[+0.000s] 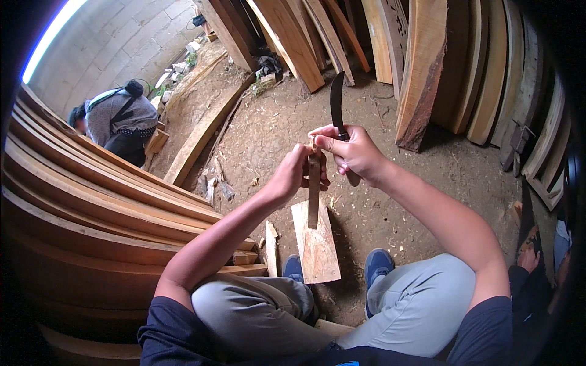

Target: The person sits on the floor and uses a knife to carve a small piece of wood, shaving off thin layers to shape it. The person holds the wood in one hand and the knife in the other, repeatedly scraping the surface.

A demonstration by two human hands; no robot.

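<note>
My left hand [295, 174] is closed around the upper part of a narrow, flat brown strip [314, 204], apparently wood. Its lower end hangs over a pale wooden block [317, 256] between my feet; I cannot tell whether they touch. My right hand [357, 155] grips a knife [336, 104], its dark curved blade pointing up and away from me. The right thumb and forefinger also pinch at the strip's top end, close to my left fingertips. A light, rough bit shows there, partly hidden by the fingers.
Long boards [110, 183] are stacked along my left. More planks [421, 67] lean upright at the back and right. A person [119, 116] bends down at the far left, and another person's hand [528, 258] shows at the right edge. Wood scraps [271, 247] lie on the dirt floor.
</note>
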